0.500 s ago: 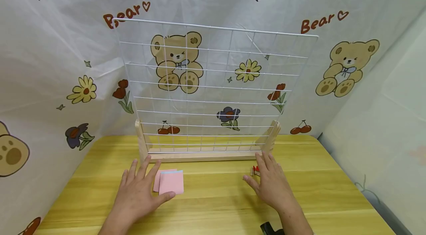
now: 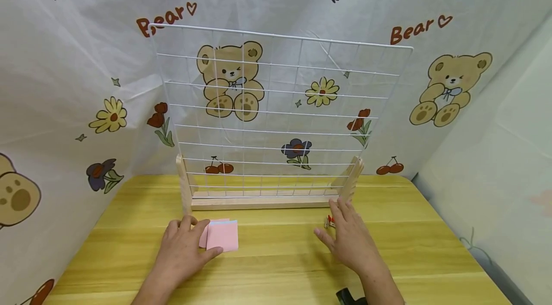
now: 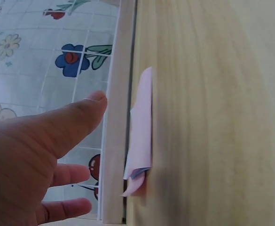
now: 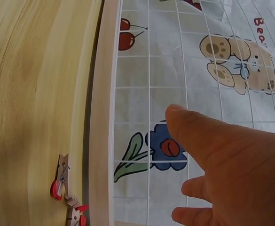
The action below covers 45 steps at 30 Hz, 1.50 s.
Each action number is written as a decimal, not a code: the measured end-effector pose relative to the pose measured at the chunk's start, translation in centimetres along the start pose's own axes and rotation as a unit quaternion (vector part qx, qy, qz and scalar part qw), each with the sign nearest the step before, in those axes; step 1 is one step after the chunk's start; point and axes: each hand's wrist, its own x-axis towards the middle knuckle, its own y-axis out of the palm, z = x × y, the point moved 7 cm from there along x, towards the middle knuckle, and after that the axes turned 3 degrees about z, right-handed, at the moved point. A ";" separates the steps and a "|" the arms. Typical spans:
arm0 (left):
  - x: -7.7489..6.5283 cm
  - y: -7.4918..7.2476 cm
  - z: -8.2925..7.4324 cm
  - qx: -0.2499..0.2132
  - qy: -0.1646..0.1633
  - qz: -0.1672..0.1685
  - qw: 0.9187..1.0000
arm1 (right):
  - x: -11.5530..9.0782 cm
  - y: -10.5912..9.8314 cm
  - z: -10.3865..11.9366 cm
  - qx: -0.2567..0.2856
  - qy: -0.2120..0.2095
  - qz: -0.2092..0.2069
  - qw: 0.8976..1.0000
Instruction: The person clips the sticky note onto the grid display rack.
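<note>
Two pink sticky notes (image 2: 222,236) overlap on the wooden table, in front of the rack; the left wrist view shows the pink paper (image 3: 143,127) with a lifted corner. My left hand (image 2: 180,251) hovers at their left side, fingers a little bent and thumb spread, holding nothing. My right hand (image 2: 351,238) is held out with fingers extended and thumb apart, beside small wooden clothespins with red decorations (image 2: 330,221). It partly hides them in the head view; the right wrist view shows several clothespins (image 4: 62,176) by the rack's base.
A white wire grid (image 2: 269,114) stands upright in a wooden base (image 2: 263,203) across the table (image 2: 276,276). Behind it hangs a white cloth (image 2: 276,12) printed with bears and flowers. A black object (image 2: 347,297) shows at the bottom edge, by the right forearm.
My left hand's fingers have drawn in from a wide spread to a bent shape by the sticky notes. The right hand has hardly moved.
</note>
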 end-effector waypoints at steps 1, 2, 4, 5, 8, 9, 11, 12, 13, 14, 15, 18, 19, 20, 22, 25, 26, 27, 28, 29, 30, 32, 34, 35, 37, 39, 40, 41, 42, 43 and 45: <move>0.0 0.2 0.1 0.000 -0.001 -0.001 1.000 | 0.0 0.1 0.0 0.002 -0.001 0.001 1.000; 0.0 0.3 0.2 -0.001 -0.001 -0.002 1.000 | -0.1 0.1 0.0 0.003 -0.001 0.003 1.000; 0.1 0.6 0.4 -0.005 -0.001 -0.003 1.000 | -0.2 0.2 0.0 0.005 -0.001 0.007 1.000; 0.1 0.8 0.5 -0.006 -0.002 -0.002 1.000 | -0.2 0.3 0.0 0.006 -0.001 0.009 1.000; 0.1 1.2 0.8 -0.014 -0.007 0.007 1.000 | -0.2 0.4 -0.1 0.007 -0.001 0.011 1.000; 0.2 1.4 0.9 -0.016 -0.008 0.011 1.000 | -0.2 0.5 -0.1 0.006 0.000 0.014 1.000; 0.2 1.7 1.1 -0.021 -0.011 0.019 1.000 | -0.1 0.6 -0.2 0.007 -0.001 0.019 1.000; 0.2 1.9 1.2 -0.023 -0.013 0.025 0.999 | -0.1 0.7 -0.2 0.010 0.000 0.023 1.000; 0.2 2.0 1.2 -0.025 -0.016 0.030 0.999 | -0.1 0.7 -0.3 0.012 0.000 0.028 1.000; 0.2 2.2 1.3 -0.027 -0.017 0.035 0.999 | -0.1 0.8 -0.3 0.013 0.001 0.033 0.999; 0.2 2.4 1.4 -0.028 -0.019 0.041 0.999 | -0.1 0.9 -0.3 0.016 0.001 0.038 0.999; 0.2 2.8 1.5 -0.032 -0.026 0.059 0.997 | 0.0 1.0 -0.4 0.020 0.002 0.044 0.999; 0.1 2.9 1.5 -0.033 -0.028 0.062 0.997 | 0.0 1.0 -0.4 0.020 0.001 0.044 0.999; 0.1 2.9 1.6 -0.034 -0.029 0.065 0.997 | 0.0 1.0 -0.4 0.020 0.000 0.044 0.999; 0.1 3.0 1.6 -0.034 -0.031 0.070 0.997 | 0.0 1.0 -0.4 0.022 0.000 0.045 0.999; 0.1 3.2 1.7 -0.031 -0.031 0.078 0.996 | -0.1 1.1 -0.3 0.027 0.001 0.049 0.998; 0.1 3.3 1.7 -0.031 -0.030 0.080 0.996 | -0.1 1.1 -0.4 0.028 0.002 0.050 0.998; 0.1 3.3 1.7 -0.030 -0.029 0.081 0.996 | -0.1 1.1 -0.4 0.029 0.002 0.051 0.998; 0.1 3.4 1.7 -0.029 -0.028 0.081 0.996 | -0.1 1.1 -0.4 0.030 0.003 0.052 0.998; 0.1 3.4 1.7 -0.028 -0.028 0.081 0.996 | -0.1 1.2 -0.5 0.030 0.004 0.053 0.998; 0.1 3.4 1.7 -0.027 -0.027 0.079 0.996 | 0.0 1.2 -0.5 0.030 0.005 0.055 0.998; 0.2 3.4 1.7 -0.023 -0.023 0.073 0.997 | 0.0 1.4 -0.7 0.029 0.009 0.059 0.998; 0.2 3.3 1.7 -0.019 -0.018 0.064 0.998 | 0.1 1.7 -1.0 0.027 0.015 0.065 0.997; 0.3 3.2 1.7 -0.017 -0.015 0.059 0.998 | 0.2 1.8 -1.1 0.025 0.018 0.069 0.997; 0.4 3.1 1.5 -0.011 -0.007 0.047 0.999 | 0.3 2.1 -1.4 0.024 0.027 0.075 0.997; 0.4 2.9 1.4 -0.004 0.003 0.034 0.999 | 0.4 2.4 -1.7 0.022 0.034 0.081 0.996; 0.5 2.8 1.3 0.000 0.008 0.027 1.000 | 0.4 2.5 -1.8 0.021 0.036 0.083 0.996; 0.5 2.7 1.2 0.000 0.012 0.020 1.000 | 0.5 2.6 -1.9 0.020 0.037 0.083 0.996; 0.5 2.5 1.2 0.000 0.016 0.013 1.000 | 0.5 2.7 -2.0 0.017 0.037 0.082 0.996; 0.5 2.3 1.1 -0.001 0.018 0.006 1.000 | 0.5 2.7 -2.0 0.015 0.035 0.081 0.996; 0.5 1.9 0.9 -0.007 0.019 -0.007 1.000 | 0.6 2.6 -2.0 0.009 0.029 0.075 0.997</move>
